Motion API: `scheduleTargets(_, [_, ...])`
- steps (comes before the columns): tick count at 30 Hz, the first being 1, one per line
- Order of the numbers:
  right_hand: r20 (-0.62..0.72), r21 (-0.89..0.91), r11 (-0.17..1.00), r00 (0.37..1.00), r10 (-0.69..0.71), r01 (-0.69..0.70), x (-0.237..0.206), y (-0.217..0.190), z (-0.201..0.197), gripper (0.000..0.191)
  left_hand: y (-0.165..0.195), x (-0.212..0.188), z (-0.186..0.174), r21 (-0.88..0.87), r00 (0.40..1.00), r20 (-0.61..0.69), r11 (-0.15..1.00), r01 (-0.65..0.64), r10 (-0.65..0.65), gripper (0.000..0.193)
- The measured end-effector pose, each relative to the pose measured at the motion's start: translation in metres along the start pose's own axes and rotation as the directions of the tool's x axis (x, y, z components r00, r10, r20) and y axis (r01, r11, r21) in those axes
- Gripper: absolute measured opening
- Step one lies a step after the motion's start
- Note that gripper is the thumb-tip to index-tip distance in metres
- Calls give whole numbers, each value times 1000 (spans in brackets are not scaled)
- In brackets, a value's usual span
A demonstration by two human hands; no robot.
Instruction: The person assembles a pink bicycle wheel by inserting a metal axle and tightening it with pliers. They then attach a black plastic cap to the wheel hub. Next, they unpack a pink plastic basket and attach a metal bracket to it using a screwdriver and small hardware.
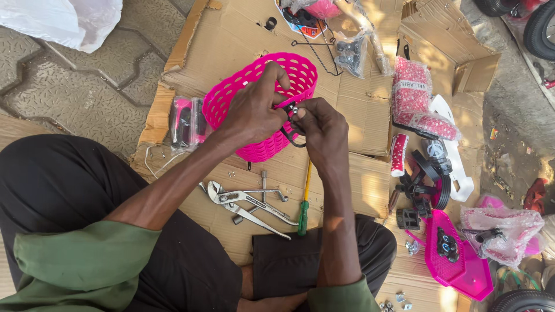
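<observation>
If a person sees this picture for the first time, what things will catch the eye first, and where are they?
The bright pink perforated plastic basket stands out at the upper centre on flattened brown cardboard. Both hands meet at its near rim: the left hand grips the rim, and the right hand pinches a small metal fitting with a black bracket. Below them lie silver metal pliers and a green-handled screwdriver.
</observation>
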State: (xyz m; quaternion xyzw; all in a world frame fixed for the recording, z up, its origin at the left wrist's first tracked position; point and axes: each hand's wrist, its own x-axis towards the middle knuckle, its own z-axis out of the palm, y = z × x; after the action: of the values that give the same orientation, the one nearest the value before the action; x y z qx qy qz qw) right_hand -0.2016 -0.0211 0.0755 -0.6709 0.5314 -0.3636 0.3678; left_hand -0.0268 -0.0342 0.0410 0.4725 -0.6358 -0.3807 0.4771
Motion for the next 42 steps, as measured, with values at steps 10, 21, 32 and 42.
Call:
scheduleTargets(10, [-109, -138, 989, 994, 27, -42, -5, -8, 8, 16, -2, -1, 4, -6, 1000, -9, 1000, 24, -24, 45])
scheduleTargets(21, [-140, -136, 981, 983, 117, -136, 0, 1, 12, 18, -5, 0, 8, 51, 997, 17, 996, 73, -74, 46])
scheduleTargets(32, [-144, -180, 973, 974, -173, 146, -13, -13, 23, 17, -7, -1, 10, 40, 999, -48, 999, -4, 6, 49])
scheduleTargets(42, [-135, -696, 712, 959, -248, 86, -8, -32, 29, 16, 7, -1, 3, 130, 985, 49, 979, 158, -166, 45])
